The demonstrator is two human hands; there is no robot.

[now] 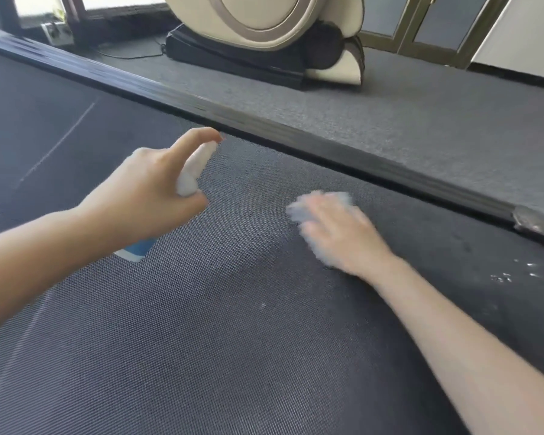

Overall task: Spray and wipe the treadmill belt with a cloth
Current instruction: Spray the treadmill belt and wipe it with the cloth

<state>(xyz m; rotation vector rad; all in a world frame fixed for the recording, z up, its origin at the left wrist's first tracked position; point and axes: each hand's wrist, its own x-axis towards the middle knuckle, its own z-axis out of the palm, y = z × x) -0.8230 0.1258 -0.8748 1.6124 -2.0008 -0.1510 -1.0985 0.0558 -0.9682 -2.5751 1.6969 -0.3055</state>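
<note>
Left hand [145, 189] grips the spray bottle [192, 171], fingers wrapped round the body, forefinger crooked over the white head. The bottle sits a little short of the side rail [264, 127], nozzle aimed toward the rail so the mist lands on the strip of treadmill belt [217, 340] just under it. The blue base pokes out below my palm on the side away from the rail, which tells me the bottle is tilted, not upright. Right hand [339, 233] lies on the cloth [299, 211], pale blue, bunched under the fingers and showing at the fingertips on the rail side. It presses the cloth to the belt, near the rail but not touching it. The hand is blurred, so I cannot tell whether the fingers are curled into the cloth or laid flat on it. The two hands are apart, bottle ahead along the rail, cloth behind: spray one patch, wipe the next, my guess. The belt by the cloth looks darker (damp, probably). White flecks [503, 276] sit on the belt close under the rail's end cap, not yet wiped. Beyond the rail, on the carpet [421, 105], stands a cream machine [280, 26], well clear of the spray line.
</note>
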